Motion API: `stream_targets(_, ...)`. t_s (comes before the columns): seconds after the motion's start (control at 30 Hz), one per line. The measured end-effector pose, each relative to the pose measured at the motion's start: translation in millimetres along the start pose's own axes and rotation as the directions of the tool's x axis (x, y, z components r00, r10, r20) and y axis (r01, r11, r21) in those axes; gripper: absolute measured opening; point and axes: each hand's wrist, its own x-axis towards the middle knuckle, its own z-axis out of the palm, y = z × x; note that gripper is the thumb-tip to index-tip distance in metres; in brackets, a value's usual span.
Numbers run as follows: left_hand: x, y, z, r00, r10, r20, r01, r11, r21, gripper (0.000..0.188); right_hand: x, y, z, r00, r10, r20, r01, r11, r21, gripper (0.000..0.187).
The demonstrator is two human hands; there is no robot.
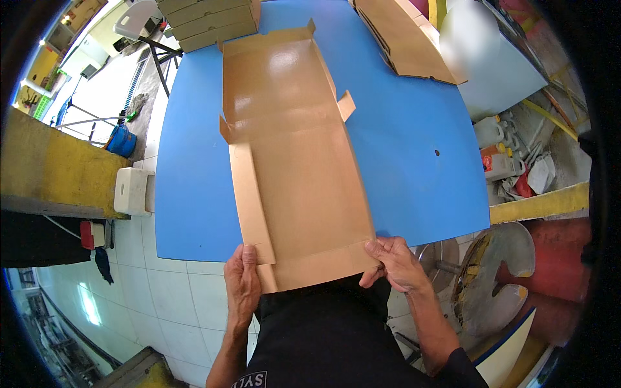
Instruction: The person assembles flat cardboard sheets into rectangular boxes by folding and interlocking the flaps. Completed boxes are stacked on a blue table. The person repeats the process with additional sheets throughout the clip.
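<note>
An unfolded brown cardboard box (304, 174) lies lengthwise over the blue table (414, 181), its near end sticking out past the front edge toward my body. Its far half has a glossy inner face, and small flaps stand up at its sides and corners. A long side flap on the left is folded inward. My left hand (242, 284) grips the near left corner, thumb on top. At the near right corner my right hand (396, 264) pinches the cardboard between thumb and fingers; some fingertips are hidden beneath it.
Folded boxes (210, 22) are stacked at the table's far left. More flat cardboard (407, 39) lies at the far right. A white stool (134, 191) stands left of the table, a worn round-topped seat (495, 278) to the right. Plastic jugs (501, 161) sit beyond the right edge.
</note>
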Motion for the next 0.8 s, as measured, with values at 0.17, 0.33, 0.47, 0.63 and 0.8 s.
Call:
stream_targets(0.17,-12,6,-19,0.932,-0.236,0.276,0.292,0.938,-0.186,0.048,-3,-4,4,1.000,0.001,-0.022,0.000,0.997,0.071,0.046)
stream_targets(0.33,-13,-1,-18,0.941,-0.192,0.277,0.245,0.954,-0.171,0.045,-9,-15,2,0.992,-0.128,0.022,0.126,0.990,0.067,0.041)
stream_targets(0.47,-14,-5,-21,0.875,-0.235,0.423,0.320,0.937,-0.142,0.047,-6,-15,0,0.983,-0.181,-0.045,0.182,0.983,0.022,0.038)
stream_targets(0.63,-11,-9,-22,0.858,-0.247,0.451,0.330,0.937,-0.113,0.048,-5,-14,-7,0.967,-0.249,-0.061,0.252,0.967,0.038,0.041)
stream_targets(0.8,-9,14,4,0.720,-0.293,0.629,0.327,0.943,0.064,0.048,-1,-16,8,0.930,-0.336,-0.147,0.358,0.918,0.172,0.056)
